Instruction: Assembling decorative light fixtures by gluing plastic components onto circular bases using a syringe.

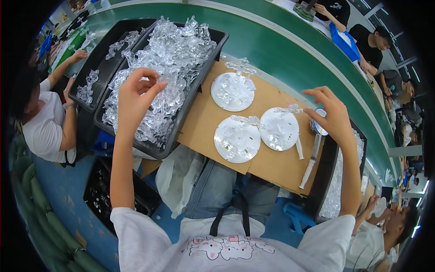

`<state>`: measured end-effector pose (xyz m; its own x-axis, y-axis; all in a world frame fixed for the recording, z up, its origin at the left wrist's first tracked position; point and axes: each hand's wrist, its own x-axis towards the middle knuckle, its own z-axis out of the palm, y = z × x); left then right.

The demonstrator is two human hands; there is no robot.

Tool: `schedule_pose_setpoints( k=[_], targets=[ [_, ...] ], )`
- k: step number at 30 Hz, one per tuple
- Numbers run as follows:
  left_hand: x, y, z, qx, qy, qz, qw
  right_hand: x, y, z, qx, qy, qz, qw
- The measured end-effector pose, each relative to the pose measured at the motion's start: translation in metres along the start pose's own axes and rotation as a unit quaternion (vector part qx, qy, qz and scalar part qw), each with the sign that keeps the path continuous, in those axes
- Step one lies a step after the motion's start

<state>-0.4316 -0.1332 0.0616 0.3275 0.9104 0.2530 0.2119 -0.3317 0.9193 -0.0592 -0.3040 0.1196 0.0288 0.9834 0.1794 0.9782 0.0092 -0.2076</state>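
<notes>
Two black trays (206,75) of clear parts (167,59)

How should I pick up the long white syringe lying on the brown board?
Probably grip the syringe around its middle barrel, coming from straight above. It lies flat on the cardboard board, long and thin, with open sides. The right hand hovers nearest; the left hand is over the clear plastic pieces.

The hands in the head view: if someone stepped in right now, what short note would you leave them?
Left hand: over the black tray heaped with clear plastic pieces, fingers pinching at one.
Right hand: raised by the right-most of three white discs, fingers spread, holding nothing clearly.
Discs lie on the cardboard board, each carrying some clear pieces. A syringe lies at the board's right edge.
Left: most pieces remain in the tray.
</notes>
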Motion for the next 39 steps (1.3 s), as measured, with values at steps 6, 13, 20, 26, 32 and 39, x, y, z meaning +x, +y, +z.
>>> schedule_pose_setpoints(
  k=[6, 13, 20, 26, 32, 39],
  targets=[
    [-0.07, 0.057, 0.069, -0.103, -0.117, 0.135, 0.979, -0.025, -0.1, 0.016, 0.369, -0.148, -0.007, 0.918],
    [-0.083, 0.004, 0.134, -0.017, 0.003, 0.139, 0.99, -0.088, -0.076, 0.09, 0.555, -0.056, 0.271, 0.785],
    [-0.073, -0.052, 0.167, -0.075, -0.084, 0.059, 0.992, -0.092, -0.071, 0.121, 0.628, 0.104, 0.375, 0.674],
    [-0.082, -0.06, 0.143, -0.136, -0.051, 0.042, 0.989, -0.08, -0.089, 0.147, 0.609, 0.116, 0.388, 0.682],
    [-0.084, -0.063, 0.137, -0.173, -0.038, 0.034, 0.984, -0.061, -0.109, 0.175, 0.534, 0.103, 0.359, 0.758],
    [-0.084, -0.066, 0.141, -0.192, -0.036, 0.052, 0.979, -0.062, -0.12, 0.186, 0.463, 0.125, 0.341, 0.808]
  ],
)
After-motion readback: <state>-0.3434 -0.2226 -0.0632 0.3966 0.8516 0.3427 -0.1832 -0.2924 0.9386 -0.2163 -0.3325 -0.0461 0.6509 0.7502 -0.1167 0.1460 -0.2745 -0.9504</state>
